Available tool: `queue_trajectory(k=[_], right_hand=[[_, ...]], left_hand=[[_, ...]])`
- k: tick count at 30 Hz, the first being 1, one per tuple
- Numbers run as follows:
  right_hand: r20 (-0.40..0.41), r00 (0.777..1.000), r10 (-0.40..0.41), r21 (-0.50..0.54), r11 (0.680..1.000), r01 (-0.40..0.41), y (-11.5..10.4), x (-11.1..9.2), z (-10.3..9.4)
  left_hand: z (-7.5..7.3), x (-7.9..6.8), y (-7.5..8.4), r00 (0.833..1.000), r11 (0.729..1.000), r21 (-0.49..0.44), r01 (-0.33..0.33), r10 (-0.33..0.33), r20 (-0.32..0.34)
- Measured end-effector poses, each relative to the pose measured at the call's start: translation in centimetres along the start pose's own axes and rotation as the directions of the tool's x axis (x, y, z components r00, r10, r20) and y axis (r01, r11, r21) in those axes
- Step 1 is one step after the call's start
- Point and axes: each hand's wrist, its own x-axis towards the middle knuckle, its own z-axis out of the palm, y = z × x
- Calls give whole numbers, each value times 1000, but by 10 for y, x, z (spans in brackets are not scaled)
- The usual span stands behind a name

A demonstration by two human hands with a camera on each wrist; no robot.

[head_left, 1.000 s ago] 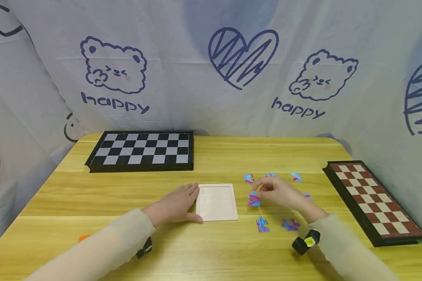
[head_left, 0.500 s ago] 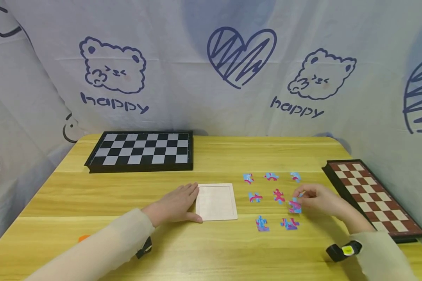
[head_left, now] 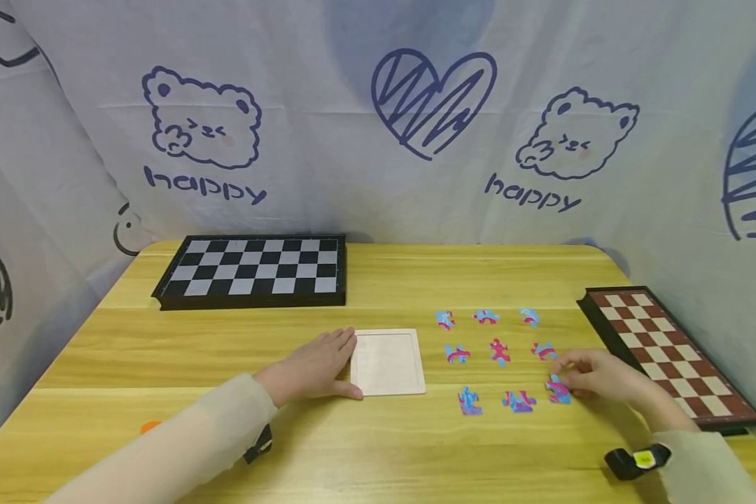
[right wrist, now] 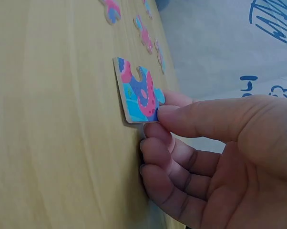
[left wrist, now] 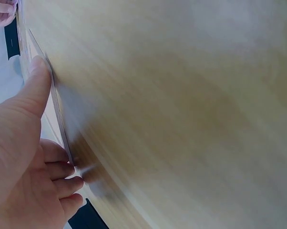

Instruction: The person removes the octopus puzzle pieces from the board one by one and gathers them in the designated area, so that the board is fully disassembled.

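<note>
My right hand (head_left: 598, 378) pinches a pink, blue and purple jigsaw piece (right wrist: 138, 90) between thumb and fingers, at the lower right corner of several loose pieces. In the right wrist view that piece lies at or just over the tabletop; I cannot tell whether it touches. To its left is another jigsaw piece (head_left: 519, 401), and above it one more piece (head_left: 544, 351). My left hand (head_left: 311, 367) rests along the left edge of a pale wooden puzzle tray (head_left: 388, 364), fingers extended, thumb on the near corner. In the left wrist view the thumb (left wrist: 36, 86) lies over the tray's edge.
A black-and-white chessboard (head_left: 255, 269) lies at the back left. A brown-and-cream chessboard (head_left: 674, 357) is at the right, close beyond my right hand. Something orange (head_left: 150, 426) shows behind my left sleeve. A printed curtain (head_left: 327, 140) hangs behind the wooden table (head_left: 378, 455).
My right hand has carried the jigsaw piece from beside the tray to the right and toward me, to the lower right of the other pieces. My left hand has stayed on the tray.
</note>
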Motion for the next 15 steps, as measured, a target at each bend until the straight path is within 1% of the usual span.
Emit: queue_trajectory(k=[3, 9, 15], right_hand=[[-1, 1000, 8, -21, 1000, -8, 0, -3, -1], [11, 999, 36, -24, 999, -36, -2, -6, -3], [12, 999, 30, -38, 999, -29, -2, -6, -2]], left_hand=[[0, 0, 0, 1000, 1000, -1, -4, 4, -2], [0, 0, -1, 1000, 1000, -5, -3, 3, -3], [-1, 0, 0, 1000, 1000, 4, -3, 3, 0]])
